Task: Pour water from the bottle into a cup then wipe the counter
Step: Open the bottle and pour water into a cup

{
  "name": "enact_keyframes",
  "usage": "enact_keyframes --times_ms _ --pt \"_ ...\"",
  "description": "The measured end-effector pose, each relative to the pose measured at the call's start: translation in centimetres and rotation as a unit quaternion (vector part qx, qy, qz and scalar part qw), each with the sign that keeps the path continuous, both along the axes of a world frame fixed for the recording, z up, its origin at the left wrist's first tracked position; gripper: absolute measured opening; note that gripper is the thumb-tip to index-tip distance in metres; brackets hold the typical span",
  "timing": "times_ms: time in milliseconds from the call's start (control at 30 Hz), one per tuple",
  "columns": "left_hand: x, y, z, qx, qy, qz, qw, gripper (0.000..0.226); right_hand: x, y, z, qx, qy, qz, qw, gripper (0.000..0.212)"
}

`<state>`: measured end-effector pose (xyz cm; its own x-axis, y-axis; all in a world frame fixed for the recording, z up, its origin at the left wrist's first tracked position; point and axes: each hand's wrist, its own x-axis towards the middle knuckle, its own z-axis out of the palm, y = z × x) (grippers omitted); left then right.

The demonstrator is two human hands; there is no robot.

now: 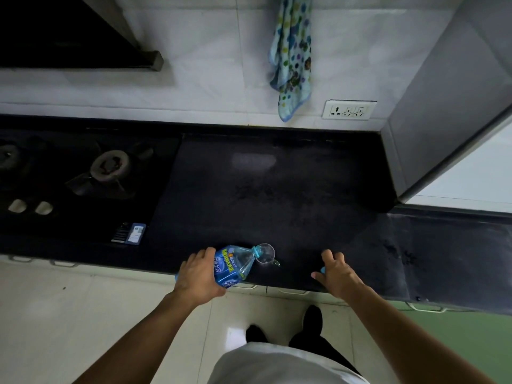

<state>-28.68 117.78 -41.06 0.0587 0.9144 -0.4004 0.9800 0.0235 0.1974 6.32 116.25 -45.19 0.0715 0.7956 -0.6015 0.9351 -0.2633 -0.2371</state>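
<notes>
My left hand (198, 274) grips a clear plastic water bottle (231, 266) with a blue label, tilted so its neck points right, over a small clear glass cup (266, 254). The cup stands near the front edge of the black counter (277, 195). My right hand (336, 273) rests at the counter's front edge with fingers curled around a small light-blue thing, apparently the bottle cap (322, 270). A dotted blue-green cloth (292, 56) hangs on the tiled wall behind the counter.
A black gas stove (83, 176) with a burner (110, 165) and two knobs fills the counter's left part. A wall socket (349, 110) sits below the cloth. A grey cabinet side (443, 106) stands at the right. Below the counter lie pale floor tiles.
</notes>
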Motion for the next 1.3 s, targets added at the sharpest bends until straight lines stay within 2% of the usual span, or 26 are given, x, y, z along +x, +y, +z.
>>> enact_keyframes --times_ms 433,600,667,767,867,900,1033,1200,1300 --pt "-0.2 -0.3 0.0 -0.006 -0.016 0.013 1.0 0.086 0.1 -0.3 -0.3 0.018 0.005 -0.004 1.0 0.061" --pt "-0.2 -0.6 0.0 -0.012 -0.059 0.029 0.998 0.083 0.0 -0.9 -0.1 0.047 -0.022 0.004 0.999 0.042" --pt "-0.2 -0.6 -0.1 -0.009 -0.088 0.035 0.995 0.082 -0.6 -0.7 0.6 0.071 0.047 -0.058 0.995 0.031" --pt "-0.2 -0.7 0.0 -0.007 -0.143 0.055 0.988 0.08 -2.7 0.6 3.2 0.122 0.216 -0.169 0.954 0.019" --pt "0.1 -0.7 0.5 -0.005 -0.191 0.065 0.979 0.079 -5.6 2.6 6.6 0.158 0.357 -0.171 0.905 0.008" --pt "0.3 -0.7 0.6 0.0 -0.201 0.064 0.977 0.079 -6.4 3.3 7.8 0.161 0.386 -0.153 0.896 0.01" --pt "1.3 -0.3 1.8 0.024 -0.242 0.069 0.967 0.08 -8.3 5.5 11.2 0.171 0.391 -0.055 0.903 0.022" --pt "2.6 0.4 4.0 0.059 -0.299 0.077 0.949 0.076 -8.1 6.7 13.9 0.188 0.346 -0.009 0.919 0.024" --pt "3.0 0.5 5.2 0.071 -0.323 0.077 0.94 0.08 -7.3 7.3 16.2 0.183 0.349 0.036 0.919 0.029"
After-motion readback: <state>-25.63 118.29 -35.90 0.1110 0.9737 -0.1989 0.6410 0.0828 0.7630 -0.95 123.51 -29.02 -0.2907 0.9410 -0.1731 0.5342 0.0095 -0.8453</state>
